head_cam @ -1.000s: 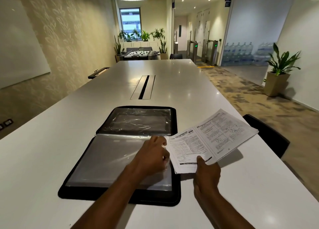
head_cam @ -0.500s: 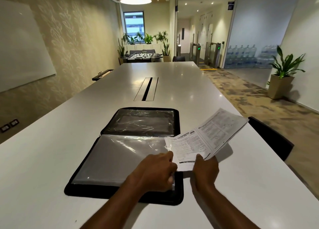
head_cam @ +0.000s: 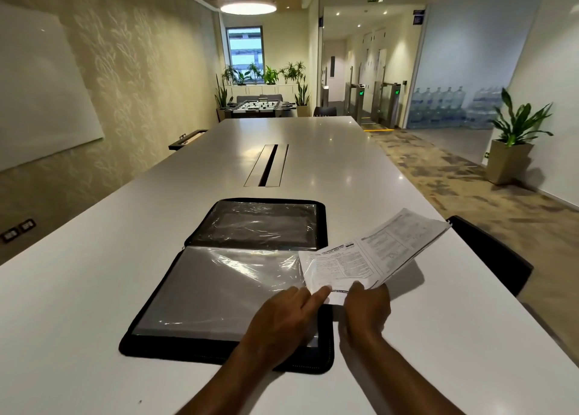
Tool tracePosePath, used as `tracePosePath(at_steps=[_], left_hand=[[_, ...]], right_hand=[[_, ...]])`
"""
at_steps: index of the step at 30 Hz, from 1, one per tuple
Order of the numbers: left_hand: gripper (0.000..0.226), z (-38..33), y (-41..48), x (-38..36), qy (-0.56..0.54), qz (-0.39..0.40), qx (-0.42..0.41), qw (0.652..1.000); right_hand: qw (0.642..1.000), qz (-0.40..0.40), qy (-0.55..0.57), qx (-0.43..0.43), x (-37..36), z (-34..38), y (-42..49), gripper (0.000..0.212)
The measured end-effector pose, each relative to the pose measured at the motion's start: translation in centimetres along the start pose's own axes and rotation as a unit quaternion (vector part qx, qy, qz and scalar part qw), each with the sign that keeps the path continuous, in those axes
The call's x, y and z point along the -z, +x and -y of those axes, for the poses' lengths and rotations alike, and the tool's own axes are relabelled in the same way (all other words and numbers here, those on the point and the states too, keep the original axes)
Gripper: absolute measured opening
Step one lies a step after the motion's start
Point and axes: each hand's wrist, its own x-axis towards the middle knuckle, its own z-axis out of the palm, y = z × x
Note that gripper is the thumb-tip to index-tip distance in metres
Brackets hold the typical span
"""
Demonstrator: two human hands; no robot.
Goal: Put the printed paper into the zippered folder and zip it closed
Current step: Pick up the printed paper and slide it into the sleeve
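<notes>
a long white table [head_cam: 94,305] is seen running away from the camera, with a dark cable slot [head_cam: 266,165] set into its middle. a whiteboard [head_cam: 40,85] is mounted on the patterned wall to the left, and a potted plant [head_cam: 513,139] is stood on the floor to the right. a dark chair [head_cam: 488,251] is tucked against the table's right edge.

the black folder [head_cam: 163,349] is laid open and flat on the near part of the table, its two halves lined with clear plastic sleeves; the near sleeve [head_cam: 219,289] is shiny and creased. the zip is undone.

the paper [head_cam: 369,258], a few printed sheets held together, is raised just off the table at the folder's right edge, tilted up and away to the right, with its near left corner over the edge of the near sleeve.

the left hand [head_cam: 282,317] is rested on the near right corner of the folder, fingers loosely extended, the fingertips touching the paper's lower left edge. the right hand [head_cam: 366,308] is closed in a pinch on the paper's near edge, thumb on top, just beside the left hand
</notes>
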Motion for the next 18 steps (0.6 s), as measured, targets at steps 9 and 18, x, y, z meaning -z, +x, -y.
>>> tracePosePath(at_steps=[9, 18], left_hand=[[0.048, -0.4, -0.7, -1.6, -0.021, -0.068, 0.035, 0.997], [0.053, -1.0, -0.3, -2.0, -0.09, -0.037, 0.019, 0.995]], right_hand=[[1.0, 0.001, 0.006, 0.004, -0.3, -0.7, -0.3, 0.033], [0.992, 0.103, 0.071, -0.001, -1.8, -2.2, -3.4, 0.022]])
